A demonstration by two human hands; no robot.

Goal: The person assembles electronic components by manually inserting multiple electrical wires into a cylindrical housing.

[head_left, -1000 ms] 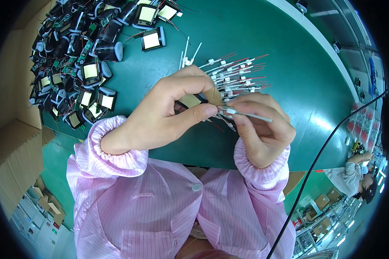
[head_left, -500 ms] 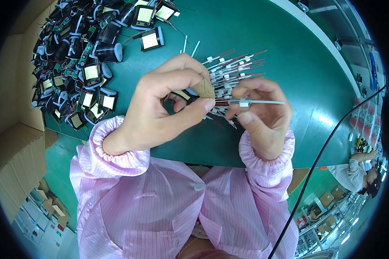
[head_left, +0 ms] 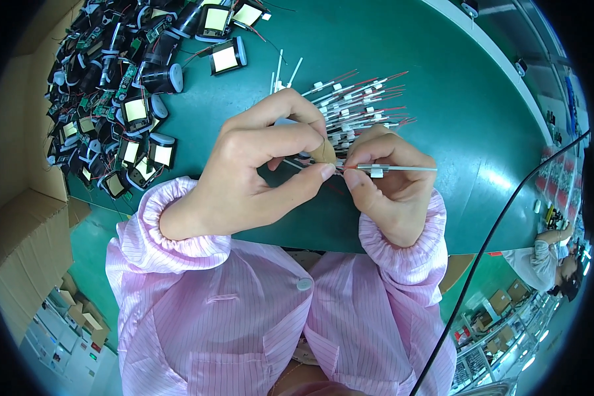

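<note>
My left hand (head_left: pixel 251 162) is closed, thumb and forefinger pinching thin wires beside a small tan piece (head_left: pixel 323 153) that looks like tape or card. Behind its fingers a pale rounded edge shows; the rest of that thing is hidden. My right hand (head_left: pixel 396 188) is closed too, thumb and forefinger on the red-wired end of a thin white stick-like part (head_left: pixel 412 169) with a small white block on it. The stick points right, past my fingers. Both sets of fingertips almost meet. Just beyond them lies a pile of similar white sticks (head_left: pixel 350 105) with red wires.
Black devices (head_left: pixel 135 112) with pale screens, wires and green circuit boards are heaped at the left of the green table (head_left: pixel 468 132). One device (head_left: pixel 226 59) lies apart. Cardboard (head_left: pixel 33 231) stands at the left edge. A black cable (head_left: pixel 488 244) crosses at right; another person (head_left: pixel 541 261) sits beyond.
My right hand has moved left and closed its fingers onto the white stick's wire end. The left hand has turned slightly, and the device seen behind its fingers is now mostly hidden.
</note>
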